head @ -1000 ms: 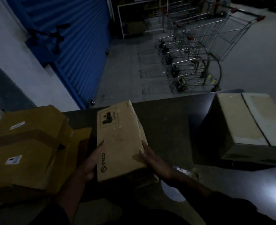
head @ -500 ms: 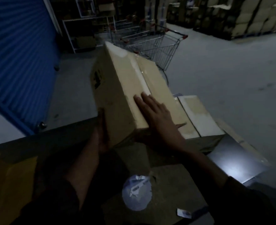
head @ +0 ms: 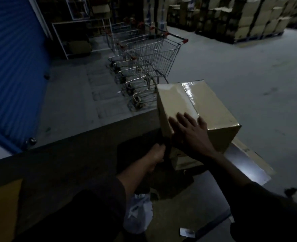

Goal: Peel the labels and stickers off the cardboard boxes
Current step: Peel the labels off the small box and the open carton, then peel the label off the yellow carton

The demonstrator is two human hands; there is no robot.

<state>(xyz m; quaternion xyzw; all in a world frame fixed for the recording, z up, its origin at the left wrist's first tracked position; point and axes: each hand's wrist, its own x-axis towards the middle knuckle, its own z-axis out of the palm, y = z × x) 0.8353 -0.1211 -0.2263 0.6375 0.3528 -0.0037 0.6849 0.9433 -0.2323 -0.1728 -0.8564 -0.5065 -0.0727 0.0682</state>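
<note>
Head view shows the worktop [head: 74,165], a dark surface running across the lower frame, with the concrete floor [head: 249,70] beyond its far edge.

Change: one second ago the cardboard box [head: 205,109] lay flat in front of the person, printed face up, held at both long sides. It has since been turned over and carried to the right, and now sits on top of a second box [head: 186,161] at the worktop's right end. The face now on top is plain, crossed by glossy packing tape [head: 189,95]; no label is visible on it. Judgement: this box is being set aside as finished or inspected, and the next box is to be fetched.

Right hand [head: 190,135]: fingers spread and straight, pressing flat on the near top corner of the cardboard box. Left hand [head: 155,154]: at the box's lower left edge, in deep shadow; whether it grasps the box or is released cannot be determined.

Surroundings, in descending size: stacked cartons [head: 240,18] on the far floor; a blue roller shutter [head: 9,67] at left; a row of nested shopping trolleys [head: 144,62] just past the worktop edge; a yellow-brown box [head: 2,210] at lower left, cropped by the frame; a crumpled pale wad [head: 139,213], probably peeled material; a small label scrap [head: 187,232] near the bottom edge.

Obstruction: none between the hands and the worktop. Low light is the main limitation on spotting remaining stickers.
</note>
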